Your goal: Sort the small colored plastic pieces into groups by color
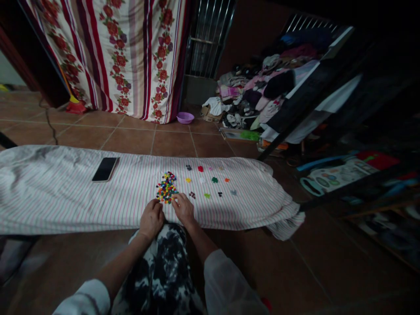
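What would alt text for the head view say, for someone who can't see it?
A person's left hand and right hand are at the near edge of a heap of small multicoloured pieces on a white striped cloth. Right of the heap lie twelve small colour-sorted clusters; left of it, a black-screened rectangular phone. A floral striped curtain hangs beyond.

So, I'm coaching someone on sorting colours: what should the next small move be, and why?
Probably lift one piece from the mixed pile with the right hand and set it with its colour among the small groups. The right hand is at the pile's near edge, the pile mixes many colours, and most groups to its right look single-coloured.
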Demonstrator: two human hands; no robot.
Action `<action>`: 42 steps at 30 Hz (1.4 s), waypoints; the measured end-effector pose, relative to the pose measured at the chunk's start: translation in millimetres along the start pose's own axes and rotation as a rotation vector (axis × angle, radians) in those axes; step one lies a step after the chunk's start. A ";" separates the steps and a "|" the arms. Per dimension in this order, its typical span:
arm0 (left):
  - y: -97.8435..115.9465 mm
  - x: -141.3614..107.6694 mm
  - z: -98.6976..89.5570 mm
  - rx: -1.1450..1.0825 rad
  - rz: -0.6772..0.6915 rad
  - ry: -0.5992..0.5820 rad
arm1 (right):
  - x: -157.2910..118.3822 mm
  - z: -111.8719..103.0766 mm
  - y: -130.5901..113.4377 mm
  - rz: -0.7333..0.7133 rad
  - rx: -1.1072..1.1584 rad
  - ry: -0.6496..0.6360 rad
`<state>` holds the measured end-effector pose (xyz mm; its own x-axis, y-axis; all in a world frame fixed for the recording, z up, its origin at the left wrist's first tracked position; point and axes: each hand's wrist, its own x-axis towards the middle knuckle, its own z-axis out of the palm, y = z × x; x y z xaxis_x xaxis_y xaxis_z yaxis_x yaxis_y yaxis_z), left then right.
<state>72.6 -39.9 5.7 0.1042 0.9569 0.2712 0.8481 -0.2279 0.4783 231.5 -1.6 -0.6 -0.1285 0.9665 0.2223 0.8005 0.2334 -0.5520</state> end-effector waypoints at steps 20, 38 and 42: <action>-1.4 5.0 7.4 -0.023 0.061 0.016 | 12.3 9.1 12.2 0.069 0.241 0.109; -6.8 15.6 19.3 0.240 -0.200 0.073 | 86.2 -49.1 72.8 0.252 0.013 0.083; -8.7 16.7 24.0 0.302 -0.168 0.173 | 97.5 -42.7 75.5 0.231 -0.016 0.020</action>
<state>79.5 -17.6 -14.0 -0.1170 0.9258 0.3594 0.9633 0.0178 0.2677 304.4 105.6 13.7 0.0711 0.9917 0.1071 0.8166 0.0038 -0.5772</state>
